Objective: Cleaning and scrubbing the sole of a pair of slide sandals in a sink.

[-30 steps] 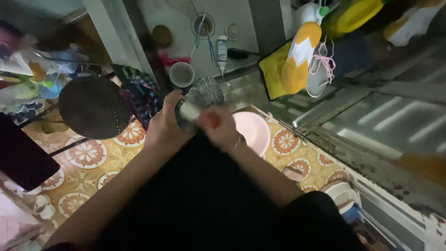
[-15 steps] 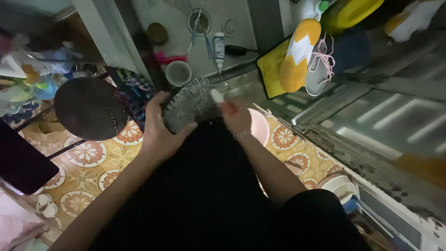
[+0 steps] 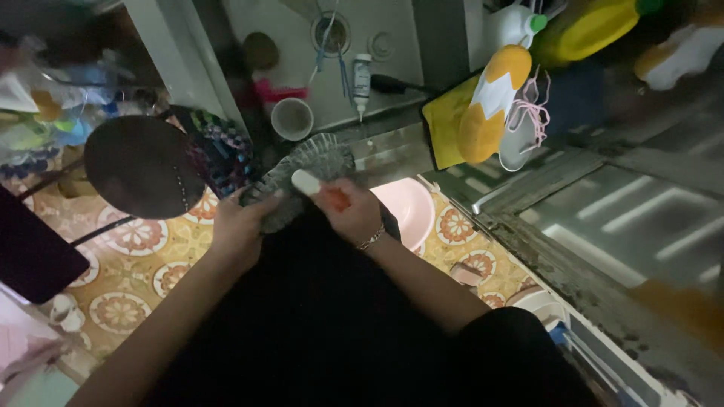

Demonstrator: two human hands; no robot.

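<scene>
From the head view, the left hand (image 3: 240,226) wraps its fingers around the heel of a grey shoe (image 3: 302,177), sole up, above the pink basin (image 3: 407,207). The right hand (image 3: 351,215) grips a white-headed brush (image 3: 311,185) pressed on the sole — scrubbing, it seems; further strokes would need firm bracing.

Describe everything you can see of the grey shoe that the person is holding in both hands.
The grey shoe is turned sole-up, its ridged, patterned sole facing the camera and tilted, one end pointing up toward the wall. The sole looks like rubber, pale grey. The left hand grips its lower end from beneath. The right hand presses a small brush, white-ended with an orange handle, against the sole. It is held above the patterned floor, near a pink basin. Its upper is hidden.
</scene>
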